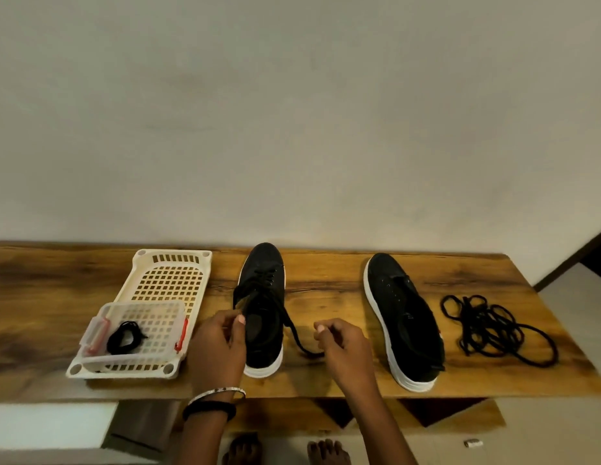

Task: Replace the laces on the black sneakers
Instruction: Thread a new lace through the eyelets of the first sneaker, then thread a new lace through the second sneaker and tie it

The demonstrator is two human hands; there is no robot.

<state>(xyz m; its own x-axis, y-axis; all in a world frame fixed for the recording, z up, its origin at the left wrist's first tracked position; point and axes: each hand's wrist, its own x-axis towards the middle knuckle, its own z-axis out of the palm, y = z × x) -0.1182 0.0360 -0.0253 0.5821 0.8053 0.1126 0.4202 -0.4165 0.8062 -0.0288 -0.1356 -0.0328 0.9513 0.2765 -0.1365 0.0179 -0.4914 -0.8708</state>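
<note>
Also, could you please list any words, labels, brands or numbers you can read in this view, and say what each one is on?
No text can be read in this view.
Right sneaker: a tiny pale mark by the tongue, too small to read.
Left sneaker and its lace: no lettering visible.
White baskets: no label visible.
Small silvery object on the floor: too blurred to read.
</note>
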